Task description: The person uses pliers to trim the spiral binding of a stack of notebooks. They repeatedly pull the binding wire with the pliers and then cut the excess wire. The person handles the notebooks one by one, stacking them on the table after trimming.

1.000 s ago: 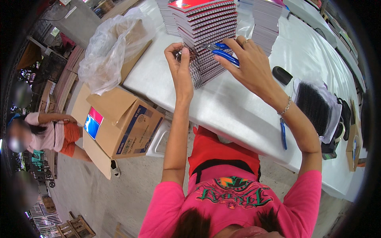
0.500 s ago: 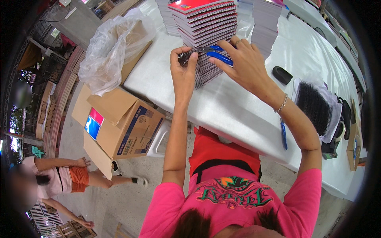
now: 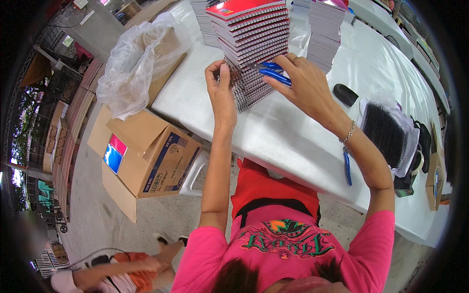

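Observation:
A tall stack of spiral-bound notebooks point(image 3: 254, 36) with a red top cover stands in front of me on the white-covered table. At the stack's near left edge, my left hand point(image 3: 222, 95) is closed, thumb against fingers, on what looks like a dark wire binding coil point(image 3: 235, 78), partly hidden by the fingers. My right hand point(image 3: 310, 85) is wrapped round blue-handled pliers point(image 3: 276, 77). Their handles are spread, and the jaws point left toward the coil, beside the notebooks' wire spines.
More stacked pages point(image 3: 325, 36) stand behind. Right are a black curved object point(image 3: 346, 94), blue-handled tool point(image 3: 347, 166) and bundled black wire coils point(image 3: 386, 127). Left are an open cardboard box point(image 3: 163, 163) and plastic-covered carton point(image 3: 141, 63). Another person point(image 3: 132, 268) is at lower left.
The pliers have drawn slightly right and down, apart from my left fingers, and their handles have spread. My left hand has shifted slightly left. The other person has moved right and down in the picture.

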Available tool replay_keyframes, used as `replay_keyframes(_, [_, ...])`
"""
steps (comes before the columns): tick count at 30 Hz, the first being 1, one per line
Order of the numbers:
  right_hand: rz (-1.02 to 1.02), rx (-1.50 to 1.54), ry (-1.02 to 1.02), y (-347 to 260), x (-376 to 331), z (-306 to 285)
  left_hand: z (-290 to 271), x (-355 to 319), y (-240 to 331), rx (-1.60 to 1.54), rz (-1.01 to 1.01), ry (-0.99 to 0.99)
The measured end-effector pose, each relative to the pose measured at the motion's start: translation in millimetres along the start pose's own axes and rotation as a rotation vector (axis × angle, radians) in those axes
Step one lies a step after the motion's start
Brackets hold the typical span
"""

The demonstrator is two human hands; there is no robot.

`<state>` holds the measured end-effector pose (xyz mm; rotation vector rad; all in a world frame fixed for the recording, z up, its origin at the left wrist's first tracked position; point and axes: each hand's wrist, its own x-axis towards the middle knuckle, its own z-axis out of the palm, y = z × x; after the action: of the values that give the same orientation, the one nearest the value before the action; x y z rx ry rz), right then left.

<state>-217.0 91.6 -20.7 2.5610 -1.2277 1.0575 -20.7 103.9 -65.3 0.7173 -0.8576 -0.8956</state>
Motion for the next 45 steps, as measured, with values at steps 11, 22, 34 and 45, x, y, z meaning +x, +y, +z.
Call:
replay_keyframes(11, [-0.075, -0.077, 0.069, 5, 0, 12, -10, 0, -3, 0.371, 0.071, -0.115])
replay_keyframes(22, [0.018, -0.001, -0.046, -2, 2, 14, -8, -3, 0, 0.389, 0.08, -0.108])
replay_keyframes(34, [-0.033, -0.083, 0.055, 2, -14, 12, -10, -3, -3, 0.229, 0.003, -0.078])
replay_keyframes(45, [-0.05, -0.058, 0.014, 4, -8, 22, -22, -2, -9, 0.409, 0.061, -0.163])
